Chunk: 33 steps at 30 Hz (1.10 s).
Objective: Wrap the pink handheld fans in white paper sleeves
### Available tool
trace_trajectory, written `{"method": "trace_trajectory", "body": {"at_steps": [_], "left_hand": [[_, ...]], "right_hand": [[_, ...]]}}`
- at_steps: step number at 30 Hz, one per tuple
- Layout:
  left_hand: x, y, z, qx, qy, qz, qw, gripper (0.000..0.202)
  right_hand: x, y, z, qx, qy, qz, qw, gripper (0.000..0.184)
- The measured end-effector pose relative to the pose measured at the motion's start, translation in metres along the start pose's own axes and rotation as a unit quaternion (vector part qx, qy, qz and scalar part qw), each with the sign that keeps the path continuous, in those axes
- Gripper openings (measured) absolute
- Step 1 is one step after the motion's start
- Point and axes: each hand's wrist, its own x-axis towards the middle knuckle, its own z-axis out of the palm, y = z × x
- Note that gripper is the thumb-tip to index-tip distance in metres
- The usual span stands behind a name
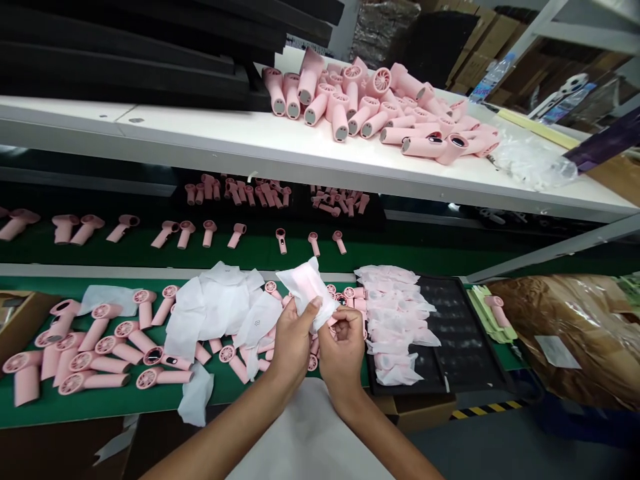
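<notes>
One bagged fan (306, 281) is held by the left hand (293, 339) and pinched by the right hand (344, 343); print (257, 323) on a loose bag (265, 312) is illegible.

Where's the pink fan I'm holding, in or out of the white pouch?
In, at least mostly: the fan shows pink through the pouch.

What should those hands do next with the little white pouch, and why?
Maybe tuck in the lower end of the white pouch: the right hand pinches it there, the left hand steadies it, and pink shows through, so a handheld fan seems inside.
</notes>
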Motion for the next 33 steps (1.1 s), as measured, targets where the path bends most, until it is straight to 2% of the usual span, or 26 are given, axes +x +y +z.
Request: {"method": "trace_trajectory", "body": {"at_steps": [3,6,8,10,12,14,17,19,21,23,25,26,29,31,33], "left_hand": [[-0.006,-0.003,-0.008,0.001,-0.028,-0.038,0.999,0.032],[0.004,0.012,-0.015,-0.021,-0.055,-0.042,0.997,0.037],[0.015,0.024,-0.014,-0.038,-0.031,-0.027,0.998,0.040],[0.023,0.029,-0.008,-0.031,0.014,-0.018,0.999,0.040],[0.026,0.025,-0.002,-0.009,0.054,-0.022,0.998,0.038],[0.025,0.013,-0.002,0.011,0.071,-0.038,0.997,0.036],[0.024,-0.012,-0.009,0.064,0.055,-0.103,0.991,0.038],[0.020,-0.030,-0.013,0.129,0.026,-0.189,0.973,0.044],[0.010,-0.048,-0.010,0.191,-0.039,-0.290,0.937,0.049],[-0.003,-0.066,-0.002,0.218,-0.126,-0.370,0.894,0.049],[-0.015,-0.083,0.009,0.216,-0.184,-0.417,0.864,0.047],[-0.020,-0.091,0.014,0.212,-0.195,-0.436,0.853,0.046],[-0.027,-0.116,0.030,0.225,-0.187,-0.481,0.826,0.045],[-0.026,-0.134,0.039,0.253,-0.179,-0.489,0.816,0.044],[-0.020,-0.156,0.047,0.275,-0.163,-0.470,0.823,0.042]], "right_hand": [[0.003,0.002,-0.004,-0.054,0.008,-0.037,0.998,0.017],[0.004,0.002,-0.006,-0.045,0.006,-0.050,0.998,0.017],[0.002,0.000,-0.004,-0.052,-0.002,-0.063,0.997,0.018],[-0.003,-0.002,0.001,-0.075,-0.010,-0.075,0.994,0.018],[-0.008,-0.003,0.002,-0.103,-0.010,-0.080,0.991,0.018],[-0.010,0.000,-0.007,-0.121,-0.020,-0.070,0.990,0.019],[-0.009,0.011,-0.042,-0.115,-0.019,-0.013,0.993,0.011],[-0.008,0.019,-0.073,-0.059,0.027,0.060,0.996,0.018],[-0.007,0.026,-0.102,0.025,0.034,0.150,0.988,0.043],[-0.003,0.033,-0.125,0.065,-0.022,0.236,0.969,0.059],[0.002,0.040,-0.144,0.041,-0.057,0.273,0.959,0.049],[0.005,0.045,-0.153,0.022,-0.048,0.275,0.960,0.041],[0.013,0.064,-0.188,0.019,0.056,0.270,0.961,0.039],[0.019,0.080,-0.217,0.052,0.137,0.294,0.945,0.046],[0.024,0.093,-0.250,0.110,0.174,0.329,0.922,0.055]]}}
